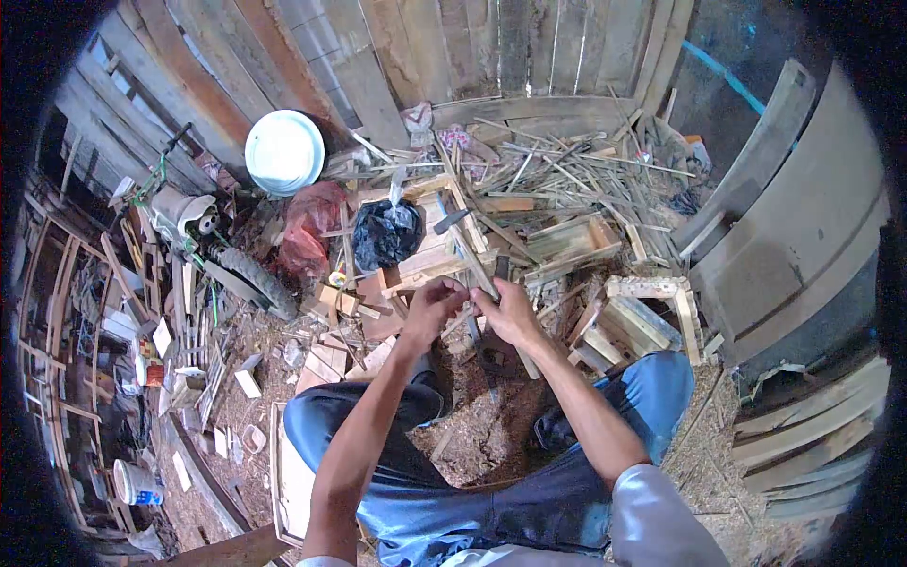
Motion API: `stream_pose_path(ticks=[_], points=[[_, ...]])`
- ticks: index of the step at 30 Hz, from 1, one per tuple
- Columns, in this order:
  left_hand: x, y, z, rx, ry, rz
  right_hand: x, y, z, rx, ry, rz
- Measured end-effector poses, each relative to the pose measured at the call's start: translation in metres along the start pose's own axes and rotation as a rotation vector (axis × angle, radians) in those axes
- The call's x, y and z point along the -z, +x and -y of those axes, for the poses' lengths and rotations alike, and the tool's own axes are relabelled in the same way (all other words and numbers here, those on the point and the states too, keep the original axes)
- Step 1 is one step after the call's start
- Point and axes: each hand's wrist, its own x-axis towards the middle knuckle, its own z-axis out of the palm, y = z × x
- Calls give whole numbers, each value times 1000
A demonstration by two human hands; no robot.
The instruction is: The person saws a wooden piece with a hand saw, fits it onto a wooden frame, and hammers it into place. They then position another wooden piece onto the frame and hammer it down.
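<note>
Working a thin wooden strip (475, 269) just in front of the black bag (387, 233)
Left hand (433, 304) and right hand (508, 312) are gripping it; right of the bag, one crate (647, 317) is apparently standing finished, loose slats (557, 170) lying unused.

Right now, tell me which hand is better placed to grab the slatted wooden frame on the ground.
Right, probably. The right hand lies nearer the slatted wooden frame, on its own side; the left hand would have to cross over. Both pinch a thin wood strip.

A rough woodworking shed: plank walls (529, 47), heaped wood offcuts (557, 175), small slatted crates (647, 317), sawdust-strewn dirt floor (482, 435).
</note>
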Motion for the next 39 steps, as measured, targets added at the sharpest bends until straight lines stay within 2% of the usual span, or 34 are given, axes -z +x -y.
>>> stream_pose_path(ticks=[3, 4, 6, 7, 8, 10, 12, 14, 16, 17, 19, 21, 23, 24, 26, 28, 30, 33, 35, 38, 39], points=[[-8, 2, -22, -284, 598, 71, 8, 2, -3, -33, -50, 14], [-10, 7, -21, -285, 597, 72, 11, 4, -2, -36, -119, 16], [-14, 16, -19, -433, 726, 72, 18, 1, 6, -85, -78, 9], [-15, 20, -22, -334, 825, 94, 21, 0, 11, -135, -35, -1], [-15, 28, -19, -332, 826, 97, 22, 2, 12, -138, -34, -2], [-12, 50, 2, -628, 854, 27, 25, 4, 10, -255, -31, -25], [-12, 72, 22, -565, 749, -32, 20, 12, -19, -261, -107, -53], [-10, 91, 33, -508, 647, -92, 22, 13, -22, -451, -168, -132], [-10, 104, 36, -435, 660, -99, 22, 12, -43, -436, -147, -121], [-12, 110, 39, -445, 664, -122, 12, 13, -68, -420, -258, -171], [-15, 117, 35, -463, 649, -112, 12, 14, -64, -407, -365, -220], [-15, 124, 44, -479, 633, -102, 22, 10, -52, -701, -137, -55], [-14, 143, 73, -561, 530, -155, 25, 9, -44, -707, -116, -16], [-17, 141, 68, -559, 526, -150, 26, 7, -42, -712, -94, 23], [-17, 130, 50, -689, 760, -140, 24, 5, -48, -721, -69, 66], [-15, 132, 56, -726, 748, -182, 18, 6, -61, -598, -199, 88], [-13, 136, 62, -765, 733, -227, 16, 5, -71, -598, -220, 66], [-9, 137, 59, -677, 725, -220, 11, 6, -76, -576, -254, 10], [-11, 130, 47, -412, 549, -113, 11, 6, -76, -563, -267, -28], [6, 148, 65, -424, 547, -98, 12, 9, -70, -580, -246, 12], [6, 142, 55, -429, 521, -83, 9, 10, -81, -572, -221, -42]])
